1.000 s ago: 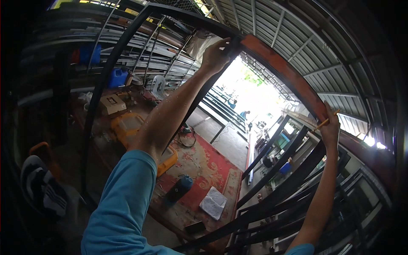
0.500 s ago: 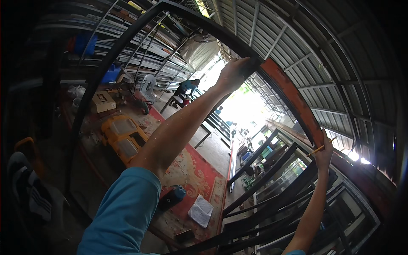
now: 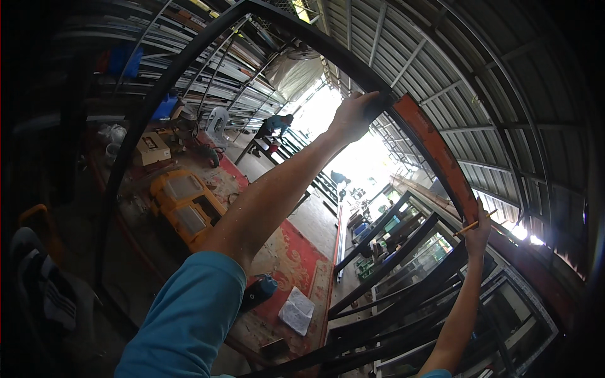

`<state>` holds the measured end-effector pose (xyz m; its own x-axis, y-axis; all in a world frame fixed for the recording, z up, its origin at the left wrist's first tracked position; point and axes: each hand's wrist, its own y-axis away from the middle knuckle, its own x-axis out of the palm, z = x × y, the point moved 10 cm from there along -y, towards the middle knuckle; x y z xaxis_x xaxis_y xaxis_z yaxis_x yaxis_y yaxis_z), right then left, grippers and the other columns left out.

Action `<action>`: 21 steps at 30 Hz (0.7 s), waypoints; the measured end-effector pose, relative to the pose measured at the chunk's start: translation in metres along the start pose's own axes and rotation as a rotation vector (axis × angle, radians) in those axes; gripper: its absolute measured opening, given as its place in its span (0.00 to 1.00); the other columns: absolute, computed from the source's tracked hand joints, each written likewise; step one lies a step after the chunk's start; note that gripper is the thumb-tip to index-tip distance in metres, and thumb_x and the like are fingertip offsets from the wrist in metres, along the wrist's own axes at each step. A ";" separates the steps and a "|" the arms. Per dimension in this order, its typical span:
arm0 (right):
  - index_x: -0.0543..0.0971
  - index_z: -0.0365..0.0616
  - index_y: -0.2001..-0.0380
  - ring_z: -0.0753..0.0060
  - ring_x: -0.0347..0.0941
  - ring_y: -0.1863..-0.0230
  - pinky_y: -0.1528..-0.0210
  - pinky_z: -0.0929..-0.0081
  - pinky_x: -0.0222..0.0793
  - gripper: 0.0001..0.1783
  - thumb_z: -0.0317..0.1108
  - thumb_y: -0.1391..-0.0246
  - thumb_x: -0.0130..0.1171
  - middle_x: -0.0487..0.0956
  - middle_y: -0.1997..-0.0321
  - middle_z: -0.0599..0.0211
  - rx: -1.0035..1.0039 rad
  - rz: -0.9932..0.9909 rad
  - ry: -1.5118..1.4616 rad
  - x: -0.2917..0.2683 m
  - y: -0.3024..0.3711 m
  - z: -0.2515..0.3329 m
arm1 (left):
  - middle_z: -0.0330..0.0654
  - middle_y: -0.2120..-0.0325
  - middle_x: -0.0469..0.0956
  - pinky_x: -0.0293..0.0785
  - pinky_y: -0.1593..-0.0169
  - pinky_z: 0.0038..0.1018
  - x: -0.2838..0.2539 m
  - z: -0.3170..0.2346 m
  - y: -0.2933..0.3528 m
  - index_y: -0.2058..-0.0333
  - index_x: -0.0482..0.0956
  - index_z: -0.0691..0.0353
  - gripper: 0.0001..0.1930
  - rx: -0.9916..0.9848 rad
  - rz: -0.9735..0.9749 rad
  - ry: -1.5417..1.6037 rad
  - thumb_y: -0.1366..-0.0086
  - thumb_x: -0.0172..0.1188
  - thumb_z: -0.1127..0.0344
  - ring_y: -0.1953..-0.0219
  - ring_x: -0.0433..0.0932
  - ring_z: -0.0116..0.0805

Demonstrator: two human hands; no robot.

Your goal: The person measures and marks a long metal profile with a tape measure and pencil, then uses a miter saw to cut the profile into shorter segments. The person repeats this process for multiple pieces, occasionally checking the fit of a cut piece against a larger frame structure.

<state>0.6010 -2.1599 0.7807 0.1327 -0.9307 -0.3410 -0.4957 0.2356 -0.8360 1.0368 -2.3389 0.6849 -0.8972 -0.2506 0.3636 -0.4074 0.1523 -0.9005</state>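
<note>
A large dark metal frame [image 3: 189, 57] with a curved top bar arches across the view. Part of that bar is a rust-orange section [image 3: 435, 154]. My left hand [image 3: 353, 116] is raised and grips the bar just left of the orange section. My right hand [image 3: 477, 230] rests against the bar at the lower end of the orange part and holds a yellow pencil [image 3: 474, 223]. Dark metal bars [image 3: 391, 252] of the frame slant below my right arm.
A workbench with a red mat [image 3: 296, 258], a yellow case [image 3: 186, 205], a cardboard box [image 3: 151, 148], a folded white paper [image 3: 297, 310] and a dark tool [image 3: 258, 291] lies below. Another person [image 3: 274, 125] bends over at the back. Metal racks line the left wall.
The view has tilted and the frame has shifted across it. My left hand has slid rightward along the top bar toward the orange section. My right hand stays on the bar with the pencil.
</note>
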 end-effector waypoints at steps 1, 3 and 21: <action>0.70 0.57 0.28 0.58 0.77 0.58 0.57 0.62 0.73 0.49 0.13 0.55 0.60 0.77 0.58 0.54 0.007 0.006 -0.007 0.000 0.000 -0.001 | 0.54 0.53 0.77 0.75 0.44 0.40 0.000 0.001 0.001 0.38 0.76 0.54 0.21 -0.007 0.006 -0.016 0.30 0.59 0.68 0.49 0.78 0.54; 0.70 0.57 0.28 0.58 0.77 0.57 0.57 0.62 0.74 0.49 0.12 0.55 0.60 0.77 0.57 0.54 0.021 0.015 -0.022 0.002 -0.001 -0.003 | 0.54 0.54 0.77 0.75 0.44 0.40 0.000 0.001 0.001 0.38 0.76 0.54 0.21 -0.018 0.015 -0.049 0.30 0.59 0.68 0.49 0.78 0.54; 0.66 0.50 0.27 0.62 0.75 0.46 0.43 0.67 0.70 0.41 0.20 0.43 0.66 0.77 0.49 0.57 0.195 0.182 -0.078 0.009 -0.004 -0.013 | 0.56 0.52 0.77 0.75 0.41 0.39 0.001 -0.006 0.005 0.36 0.75 0.53 0.36 -0.049 0.080 -0.117 0.45 0.52 0.86 0.46 0.78 0.55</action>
<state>0.5933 -2.1732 0.7865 0.1263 -0.8454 -0.5189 -0.3439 0.4533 -0.8223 1.0325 -2.3327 0.6821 -0.9025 -0.3450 0.2578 -0.3453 0.2219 -0.9119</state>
